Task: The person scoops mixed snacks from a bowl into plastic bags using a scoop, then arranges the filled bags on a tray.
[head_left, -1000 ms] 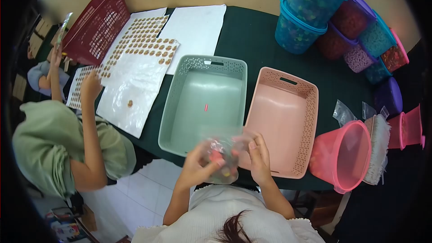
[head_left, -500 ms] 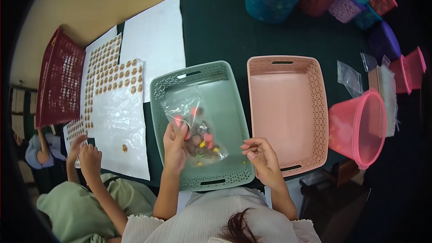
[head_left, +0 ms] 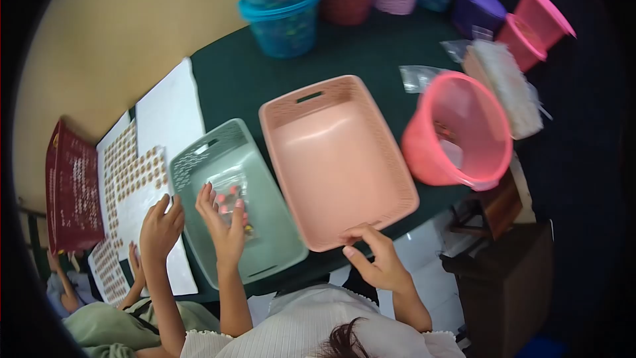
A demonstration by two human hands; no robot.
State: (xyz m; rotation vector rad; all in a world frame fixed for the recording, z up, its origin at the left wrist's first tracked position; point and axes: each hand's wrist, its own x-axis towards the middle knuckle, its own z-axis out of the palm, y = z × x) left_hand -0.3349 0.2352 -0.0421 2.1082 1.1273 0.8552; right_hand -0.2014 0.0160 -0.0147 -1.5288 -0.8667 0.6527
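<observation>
My left hand [head_left: 224, 231] is open over the green basket [head_left: 281, 242], fingers apart, right at a clear plastic bag [head_left: 246, 189]. The bag lies in that basket with red, brown and yellow candies inside, partly hidden by the hand. My right hand [head_left: 379, 260] is at the near edge of the pink basket [head_left: 338, 159], its thumb and fingers apart and nothing between them. Its fingertips overlap the basket's rim.
A co-worker's hand [head_left: 162, 229] reaches close to my left hand. Beyond it lie sticker sheets [head_left: 142, 176] and a maroon basket [head_left: 73, 192]. To the right stand a pink bucket [head_left: 424, 132] and a bundle of plastic bags [head_left: 510, 86]; lidded tubs [head_left: 281, 26] line the back.
My left hand has let go of the candy bag, now lying in the green basket. The view has turned right. My right hand has moved to the pink basket's near edge.
</observation>
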